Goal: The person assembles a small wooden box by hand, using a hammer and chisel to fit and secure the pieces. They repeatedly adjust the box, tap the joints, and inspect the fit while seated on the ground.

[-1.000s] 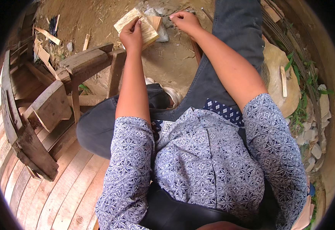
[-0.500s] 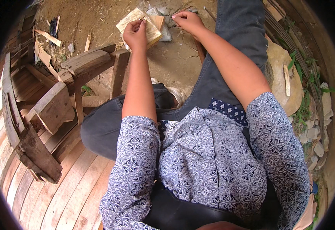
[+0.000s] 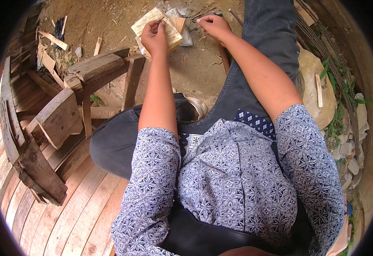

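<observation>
My left hand (image 3: 155,37) is over a pale, square-edged wooden block (image 3: 171,30), its fingers pinched close to the top face. Whatever lies between those fingertips is too small to make out. Under the block's far right side is a reddish-brown piece of wood (image 3: 178,23), with a grey stone (image 3: 187,37) beside it. To the right, my right hand (image 3: 215,27) is closed with thumb and fingertips together, apart from the block. I cannot make out what it holds, if anything. A brown wooden bar (image 3: 224,59) shows below my right wrist; its upper part is hidden.
An old, weathered wooden frame (image 3: 58,111) stands at left on a plank floor (image 3: 79,205). Wood scraps (image 3: 53,40) lie on the bare earth. At right are a large tan rock (image 3: 316,94), metal rods (image 3: 340,55) and small stones (image 3: 352,166).
The view has shifted slightly, so the block and both hands appear a little further right. My left fingers stay pinched over the block; my right hand stays closed.
</observation>
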